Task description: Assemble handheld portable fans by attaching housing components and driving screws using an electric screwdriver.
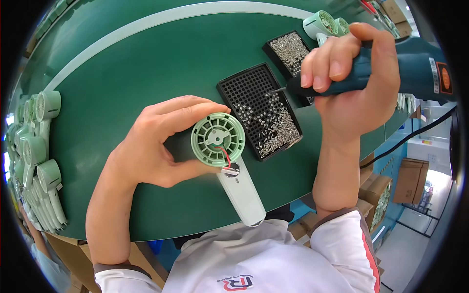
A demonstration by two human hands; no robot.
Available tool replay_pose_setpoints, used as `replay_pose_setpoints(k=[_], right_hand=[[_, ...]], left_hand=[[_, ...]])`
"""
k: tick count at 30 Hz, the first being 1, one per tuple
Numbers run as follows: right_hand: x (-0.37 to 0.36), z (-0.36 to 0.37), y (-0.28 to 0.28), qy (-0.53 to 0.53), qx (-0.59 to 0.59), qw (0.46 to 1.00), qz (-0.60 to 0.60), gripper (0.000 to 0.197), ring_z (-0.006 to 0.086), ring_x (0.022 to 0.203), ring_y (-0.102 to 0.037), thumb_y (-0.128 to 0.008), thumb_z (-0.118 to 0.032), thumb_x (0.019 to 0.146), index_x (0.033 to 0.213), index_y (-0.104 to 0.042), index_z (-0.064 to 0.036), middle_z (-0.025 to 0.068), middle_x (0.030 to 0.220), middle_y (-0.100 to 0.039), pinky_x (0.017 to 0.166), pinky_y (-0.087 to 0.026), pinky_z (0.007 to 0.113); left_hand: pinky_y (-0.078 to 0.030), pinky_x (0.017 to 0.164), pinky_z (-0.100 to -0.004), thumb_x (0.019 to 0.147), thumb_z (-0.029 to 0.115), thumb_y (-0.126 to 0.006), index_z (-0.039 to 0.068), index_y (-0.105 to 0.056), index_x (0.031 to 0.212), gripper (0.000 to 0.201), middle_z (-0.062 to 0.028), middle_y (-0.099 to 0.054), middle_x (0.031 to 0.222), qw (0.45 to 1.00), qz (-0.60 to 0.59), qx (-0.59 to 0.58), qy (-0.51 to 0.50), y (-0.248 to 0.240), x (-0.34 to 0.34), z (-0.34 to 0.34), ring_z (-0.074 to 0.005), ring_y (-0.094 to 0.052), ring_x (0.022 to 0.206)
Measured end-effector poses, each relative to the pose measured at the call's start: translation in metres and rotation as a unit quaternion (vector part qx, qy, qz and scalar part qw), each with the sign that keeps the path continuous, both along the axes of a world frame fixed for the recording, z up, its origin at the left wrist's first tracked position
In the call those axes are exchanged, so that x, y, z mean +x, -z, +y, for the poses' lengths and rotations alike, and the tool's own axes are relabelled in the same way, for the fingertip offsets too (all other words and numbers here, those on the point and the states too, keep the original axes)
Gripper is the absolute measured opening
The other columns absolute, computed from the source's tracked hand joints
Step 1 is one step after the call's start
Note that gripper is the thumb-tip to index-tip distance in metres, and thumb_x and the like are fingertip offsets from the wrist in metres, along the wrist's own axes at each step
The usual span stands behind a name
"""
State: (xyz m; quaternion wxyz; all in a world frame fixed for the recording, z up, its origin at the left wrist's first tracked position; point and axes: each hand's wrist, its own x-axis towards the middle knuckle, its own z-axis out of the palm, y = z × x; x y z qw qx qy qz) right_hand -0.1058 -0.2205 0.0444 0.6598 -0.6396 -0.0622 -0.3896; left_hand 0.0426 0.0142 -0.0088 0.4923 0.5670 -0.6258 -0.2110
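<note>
In the head view, my left thumb and fingers [146, 139] part widely to grip the pale green fan [217, 139] just left of the black screw tray [244, 88]. Right of that tray, my right hand [359, 93] is curled firmly around a blue electric screwdriver [415, 68], its bit [277, 90] over the tray's holes.

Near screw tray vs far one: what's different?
Fill: the near tray has many bare holes toward its upper end; loose screws cover most of what shows of the far tray.
View: the near tray is almost fully visible; the far tray is partly hidden by the right hand and driver.
Shared: both are black and hold small silver screws.
</note>
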Motion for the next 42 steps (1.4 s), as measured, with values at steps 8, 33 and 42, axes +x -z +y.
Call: replay_pose_setpoints(k=[8, 33, 42], right_hand=[[0.003, 0.001, 0.004, 0.016, 0.024, 0.999, 0.016, 0.042, 0.0177, 0.051, -0.049, -0.039, -0.033, 0.11, 0.12, -0.063, 0.0002, 0.0035, 0.068, -0.051, 0.049, -0.047, 0.038], [0.01, 0.018, 0.006, 0.065, -0.009, 0.998, 0.016, 0.029, 0.018, 0.047, -0.051, -0.05, -0.023, 0.106, 0.104, -0.065, 0.0022, 0.0062, 0.063, -0.054, 0.045, -0.047, 0.037], [0.009, 0.019, 0.004, 0.076, 0.007, 0.997, 0.023, 0.031, 0.0181, 0.047, -0.052, -0.049, -0.024, 0.107, 0.107, -0.066, 0.0031, 0.006, 0.064, -0.054, 0.046, -0.047, 0.037]], left_hand=[[-0.058, 0.089, -0.0375, 0.065, 0.009, -0.092, -0.004, -0.068, 0.128, 0.068, -0.0163, -0.073, 0.115, 1.0, -0.011, -0.001, -0.008, 0.001, -0.001, 0.001, -0.0298, -0.073, 0.101], [-0.059, 0.088, -0.0375, 0.066, 0.01, -0.092, -0.003, -0.069, 0.126, 0.066, -0.0161, -0.074, 0.112, 1.0, -0.002, -0.008, -0.007, 0.001, -0.002, 0.0, -0.0305, -0.073, 0.099], [-0.059, 0.089, -0.038, 0.067, 0.011, -0.093, -0.002, -0.069, 0.126, 0.066, -0.0165, -0.074, 0.112, 1.0, -0.001, -0.016, -0.012, 0.002, -0.002, 0.002, -0.032, -0.073, 0.099]])
